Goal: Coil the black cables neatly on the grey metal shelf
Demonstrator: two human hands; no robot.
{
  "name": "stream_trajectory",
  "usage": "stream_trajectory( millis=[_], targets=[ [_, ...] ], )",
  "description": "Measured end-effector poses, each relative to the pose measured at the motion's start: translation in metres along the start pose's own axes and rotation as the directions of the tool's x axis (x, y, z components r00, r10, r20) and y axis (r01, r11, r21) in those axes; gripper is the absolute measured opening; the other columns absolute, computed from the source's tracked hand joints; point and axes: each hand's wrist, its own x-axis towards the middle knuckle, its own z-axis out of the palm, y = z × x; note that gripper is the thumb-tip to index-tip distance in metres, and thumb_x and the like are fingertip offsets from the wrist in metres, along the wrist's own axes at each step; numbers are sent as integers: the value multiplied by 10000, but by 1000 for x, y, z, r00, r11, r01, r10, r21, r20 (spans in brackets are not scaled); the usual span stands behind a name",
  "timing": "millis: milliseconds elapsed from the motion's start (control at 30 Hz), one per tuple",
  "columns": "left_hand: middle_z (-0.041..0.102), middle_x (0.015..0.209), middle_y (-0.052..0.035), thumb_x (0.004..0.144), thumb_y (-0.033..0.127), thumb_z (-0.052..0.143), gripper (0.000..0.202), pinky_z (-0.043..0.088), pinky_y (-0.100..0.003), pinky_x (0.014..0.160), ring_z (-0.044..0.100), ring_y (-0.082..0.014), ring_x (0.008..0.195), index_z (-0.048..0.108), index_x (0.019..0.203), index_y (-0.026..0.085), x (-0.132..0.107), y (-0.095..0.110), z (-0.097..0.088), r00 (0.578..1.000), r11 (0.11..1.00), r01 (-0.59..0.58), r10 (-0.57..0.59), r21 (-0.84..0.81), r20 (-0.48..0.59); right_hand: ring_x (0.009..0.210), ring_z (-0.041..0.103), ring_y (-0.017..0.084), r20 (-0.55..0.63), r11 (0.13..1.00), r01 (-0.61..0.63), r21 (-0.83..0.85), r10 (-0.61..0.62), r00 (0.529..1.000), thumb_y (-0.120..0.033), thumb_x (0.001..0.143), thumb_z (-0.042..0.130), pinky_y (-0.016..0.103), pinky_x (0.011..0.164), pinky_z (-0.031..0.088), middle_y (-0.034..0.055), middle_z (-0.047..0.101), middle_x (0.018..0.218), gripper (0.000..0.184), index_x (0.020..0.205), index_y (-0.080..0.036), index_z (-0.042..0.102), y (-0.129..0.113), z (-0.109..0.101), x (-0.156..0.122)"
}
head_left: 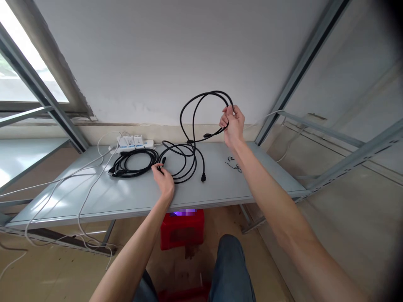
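My right hand [233, 122] is closed around loops of a black cable [186, 105], raised above the right part of the metal shelf. From there the cable drops in loose loops to the shelf top, and one plug end [203, 177] dangles near the middle. Low over the shelf, my left hand [163, 178] pinches a part of black cable next to the looser loops; a connector shows just above its fingers. Left of that hand lies a neatly coiled black cable [138, 163] with its plugs at the left side.
At the back left stands a white power strip [130, 144] with chargers, and white cords [94, 188] run over the shelf's left side. Small black ties [234, 165] lie on the right of the shelf [220, 193]. A red stool [182, 230] is underneath. Metal posts [273, 105] flank the shelf.
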Motion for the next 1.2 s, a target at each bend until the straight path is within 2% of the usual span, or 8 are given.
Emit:
stream_trajectory(
  millis=[233, 400, 533, 633, 733, 800, 933, 1200],
  targets=[
    [557, 1010, -23, 1013, 206, 512, 92, 437, -327, 946, 566, -190, 939, 515, 1094, 250, -2, 8, -3, 1000, 1000, 7, -7, 4, -9, 494, 218, 80, 33, 998, 60, -15, -60, 998, -780, 900, 694, 236, 447, 189, -93, 198, 624, 554, 824, -262, 513, -22, -7, 12],
    [610, 941, -29, 1027, 211, 445, 249, 461, -346, 917, 595, -208, 877, 542, 1253, 247, -3, 5, -3, 998, 998, 51, -52, 20, 45, 514, 216, 111, 27, 997, 51, -54, -50, 998, -845, 874, 667, 278, 454, 193, -82, 182, 608, 588, 810, -286, 499, -32, -19, 22],
    [616, 922, -30, 938, 127, 479, 295, 477, -346, 892, 599, -206, 841, 558, 1201, 235, -1, -1, -1, 996, 997, 32, -38, 69, 83, 550, 217, 126, 40, 996, 32, -86, -29, 999, -719, 972, 665, 294, 494, 222, -82, 171, 581, 474, 832, -294, 509, -46, -27, 32],
    [592, 914, -22, 896, 98, 498, 291, 472, -347, 895, 598, -203, 837, 555, 1144, 237, 0, -3, 0, 998, 998, 5, -9, 69, 61, 543, 151, 112, 44, 994, 9, -107, -4, 999, -560, 1051, 656, 295, 495, 167, -96, 171, 559, 392, 820, -272, 524, -60, -30, 38],
    [582, 922, -21, 891, 93, 502, 275, 455, -343, 883, 592, -203, 839, 543, 1118, 243, -1, -2, 1, 999, 998, -4, 1, 61, 48, 491, 128, 74, 36, 991, -12, -130, 17, 999, -451, 1119, 556, 302, 508, 108, -112, 180, 542, 398, 785, -236, 534, -75, -33, 44],
    [586, 927, -25, 897, 89, 493, 268, 445, -343, 878, 592, -208, 855, 538, 1111, 245, -2, 0, 1, 999, 998, -2, -1, 69, 43, 462, 138, 46, 30, 991, -9, -136, 14, 999, -427, 1132, 498, 314, 528, 98, -123, 193, 524, 414, 778, -217, 541, -85, -37, 47],
    [592, 943, -32, 892, 70, 480, 293, 439, -352, 890, 588, -212, 868, 533, 1121, 245, -2, 5, 0, 1000, 997, 1, -4, 76, 31, 443, 138, 48, -13, 990, -33, -139, 32, 999, -294, 1128, 533, 332, 513, 73, -125, 219, 488, 382, 756, -211, 552, -103, -49, 51],
    [500, 1035, -57, 760, -36, 465, 441, 422, -402, 1021, 544, -227, 970, 534, 1108, 226, 0, 12, -3, 999, 992, -34, 33, 125, 9, 436, 95, 69, -62, 981, -41, -192, 29, 998, -265, 1134, 503, 373, 550, 20, -100, 206, 486, 456, 695, -214, 616, -140, -94, 59]
  ],
)
